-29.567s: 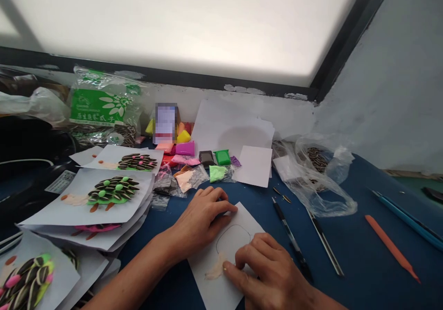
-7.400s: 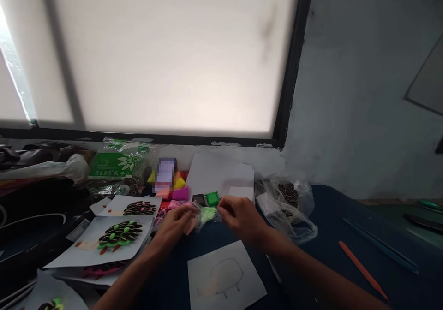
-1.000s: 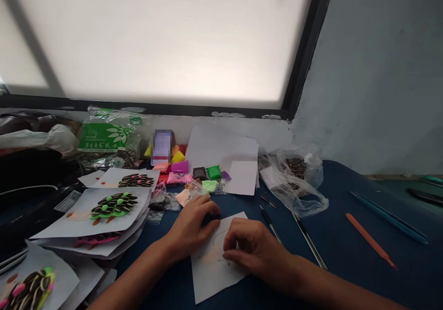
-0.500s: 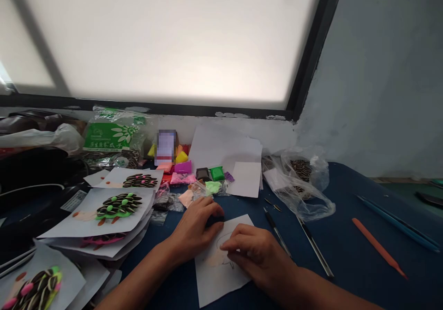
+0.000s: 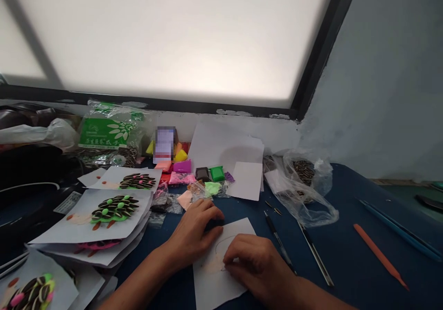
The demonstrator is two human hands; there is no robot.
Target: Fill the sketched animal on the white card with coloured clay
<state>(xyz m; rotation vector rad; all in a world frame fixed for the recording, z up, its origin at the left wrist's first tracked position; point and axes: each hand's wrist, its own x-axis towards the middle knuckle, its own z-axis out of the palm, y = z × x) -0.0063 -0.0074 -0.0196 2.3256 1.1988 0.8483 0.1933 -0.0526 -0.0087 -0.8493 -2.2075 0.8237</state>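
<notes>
Peach patch [image 5: 212, 265] is lying on white sheet [image 5: 214, 292], just left of right hand [image 5: 256, 260] (nearer), long axis running roughly sideways; its fingers are sitting curled, can't tell if pinching anything; left hand [image 5: 194, 230] is resting loosely spread at sheet's left edge, gripping nothing visible

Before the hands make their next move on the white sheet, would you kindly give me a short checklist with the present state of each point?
1. White sheet steadied: ok; the left hand rests at its upper left edge.
2. Right hand at the drawing: ok; it is over the sheet's right part.
3. Drawn outline fully visible: not ok; the right hand covers part of it.
4. Something pinched in the right hand's fingers: cannot tell; the grip is hidden.
5. Black pen and silver pen off the sheet: ok; both lie to its right.
</notes>
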